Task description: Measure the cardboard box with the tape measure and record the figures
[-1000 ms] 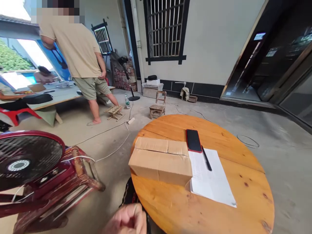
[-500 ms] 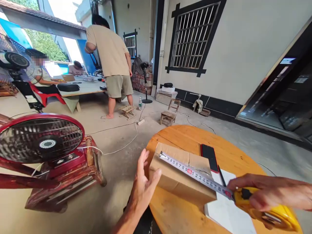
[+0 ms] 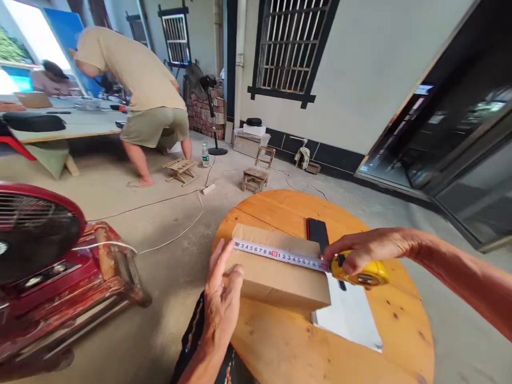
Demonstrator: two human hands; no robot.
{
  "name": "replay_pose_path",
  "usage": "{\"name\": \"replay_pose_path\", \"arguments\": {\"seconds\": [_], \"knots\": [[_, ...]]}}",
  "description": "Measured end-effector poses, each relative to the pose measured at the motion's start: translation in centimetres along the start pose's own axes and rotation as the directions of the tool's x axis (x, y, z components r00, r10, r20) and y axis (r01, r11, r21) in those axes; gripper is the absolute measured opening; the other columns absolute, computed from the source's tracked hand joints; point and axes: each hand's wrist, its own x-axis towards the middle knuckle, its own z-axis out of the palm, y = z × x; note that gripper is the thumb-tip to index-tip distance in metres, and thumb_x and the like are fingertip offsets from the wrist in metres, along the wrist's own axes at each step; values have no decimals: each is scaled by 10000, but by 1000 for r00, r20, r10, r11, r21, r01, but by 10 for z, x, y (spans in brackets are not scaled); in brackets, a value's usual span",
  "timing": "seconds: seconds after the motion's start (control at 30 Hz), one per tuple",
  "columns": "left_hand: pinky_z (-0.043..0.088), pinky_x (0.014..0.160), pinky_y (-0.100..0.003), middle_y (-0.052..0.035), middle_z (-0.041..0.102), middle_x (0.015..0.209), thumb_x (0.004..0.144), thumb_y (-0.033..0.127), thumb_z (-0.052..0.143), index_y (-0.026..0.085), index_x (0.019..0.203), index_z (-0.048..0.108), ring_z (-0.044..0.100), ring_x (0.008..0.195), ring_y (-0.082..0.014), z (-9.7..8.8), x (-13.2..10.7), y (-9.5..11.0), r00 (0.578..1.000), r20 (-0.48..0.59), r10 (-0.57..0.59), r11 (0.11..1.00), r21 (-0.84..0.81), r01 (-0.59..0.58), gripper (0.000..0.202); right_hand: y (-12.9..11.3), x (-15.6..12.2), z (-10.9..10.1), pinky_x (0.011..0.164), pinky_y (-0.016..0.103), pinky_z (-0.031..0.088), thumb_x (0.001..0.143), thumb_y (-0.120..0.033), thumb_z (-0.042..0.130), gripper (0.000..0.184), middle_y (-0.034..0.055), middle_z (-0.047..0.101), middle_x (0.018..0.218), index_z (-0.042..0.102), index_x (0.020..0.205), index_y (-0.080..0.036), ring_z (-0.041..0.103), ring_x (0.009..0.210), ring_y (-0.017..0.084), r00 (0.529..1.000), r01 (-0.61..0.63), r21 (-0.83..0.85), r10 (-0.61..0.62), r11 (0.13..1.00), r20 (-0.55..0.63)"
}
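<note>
In the right hand's [image 3: 366, 248] fingers, yellow tape measure [image 3: 374, 272]

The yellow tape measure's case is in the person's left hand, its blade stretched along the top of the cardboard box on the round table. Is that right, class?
Not quite: the head view shows the yellow case in the right hand, not the left hand. The blade does stretch along the top of the cardboard box on the round table.

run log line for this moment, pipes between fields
left hand: open, at cardboard box | right hand: gripping yellow tape measure | blade: extended along box
</note>
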Motion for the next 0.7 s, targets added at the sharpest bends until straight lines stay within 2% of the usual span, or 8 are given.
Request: {"name": "replay_pose_path", "arguments": {"seconds": [0.1,0.2,0.33,0.53,0.7], "knots": [[438,1044,-313,-25,546,1423,897,417,524,292,1327,576,470,1335,-227,0,1,4,999,-6,-54,998,27,54,451,9,2,-3,792,280,505,685,-413,656,515,46,676,1046,693,1151,-198,619,956,238,997,-19,49,15,999,70],[438,1056,-343,-29,605,1359,868,432,545,275,1308,600,524,1281,-250,0,1,7,996,-36,-77,995,55,79,470,16,5,-4,761,275,502,698,-432,641,487,45,673,1001,695,1109,-175,614,927,234,992,42,71,-50,997,115],[434,1069,-360,-13,621,1340,859,424,556,283,1299,607,538,1268,-260,1,0,6,995,-59,-85,995,43,87,465,25,5,-5,693,270,502,708,-418,650,462,37,679,950,697,1096,-173,621,862,222,991,58,112,-70,992,113],[414,1092,-395,-4,622,1339,861,421,558,295,1303,605,537,1271,-274,2,1,4,992,-71,-106,992,57,110,462,37,4,-4,730,263,502,728,-389,660,391,20,691,969,721,1063,-198,625,886,211,987,109,131,-123,985,107],[406,1099,-406,-11,615,1348,884,429,547,301,1327,587,534,1274,-276,1,0,1,993,-55,-106,992,56,109,463,37,9,0,639,271,510,715,-350,645,376,21,685,843,719,1044,-185,635,754,195,989,56,208,-83,977,123]]}}
